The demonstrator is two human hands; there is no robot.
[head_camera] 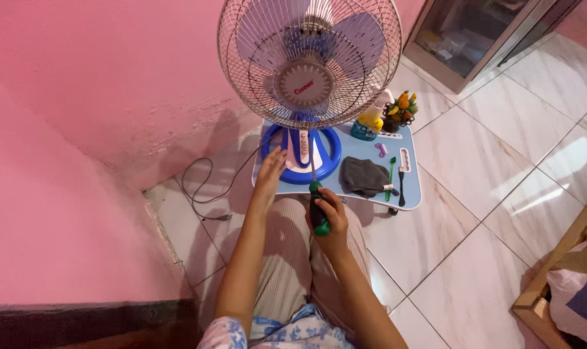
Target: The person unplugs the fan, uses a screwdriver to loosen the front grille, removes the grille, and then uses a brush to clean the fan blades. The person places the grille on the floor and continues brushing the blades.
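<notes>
A table fan (309, 61) with a wire grille and pale blue blades stands on its round blue base (329, 152) on a small light-blue table (410, 184). My left hand (269, 169) rests open on the left edge of the base. My right hand (329, 216) grips a green-handled screwdriver (318, 210), its thin shaft pointing up toward the fan's white stand (303, 147).
On the table lie a dark grey cloth (364, 176), a green tool (391, 176), a black tool (401, 187), a yellow-and-teal bottle (369, 123) and a small pot of fake fruit (400, 110). A power cord (206, 187) trails over the tiles by the pink wall. A cabinet (474, 35) stands at the back right.
</notes>
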